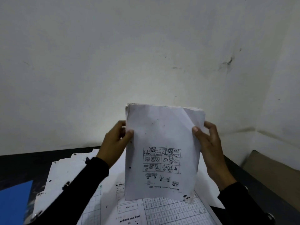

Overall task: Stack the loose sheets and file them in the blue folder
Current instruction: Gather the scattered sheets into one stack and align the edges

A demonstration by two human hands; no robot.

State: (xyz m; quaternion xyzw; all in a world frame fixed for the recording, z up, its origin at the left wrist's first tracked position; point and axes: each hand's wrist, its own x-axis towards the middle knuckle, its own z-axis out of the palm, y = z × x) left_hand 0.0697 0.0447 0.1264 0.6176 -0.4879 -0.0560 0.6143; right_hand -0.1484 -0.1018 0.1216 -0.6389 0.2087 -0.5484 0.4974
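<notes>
One stack of sheets (162, 151) is held upright, pinched by the left hand (115, 143) and right hand (209, 146). One blue folder (14, 203) is seen at the table's (24, 164) left edge.

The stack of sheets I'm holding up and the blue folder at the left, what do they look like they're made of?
Stack of sheets: thin matte white paper; a folded top corner, punched holes and worn edges show it. Blue folder: smooth, evenly coloured, probably plastic or coated card; too little shows to say which.
</notes>
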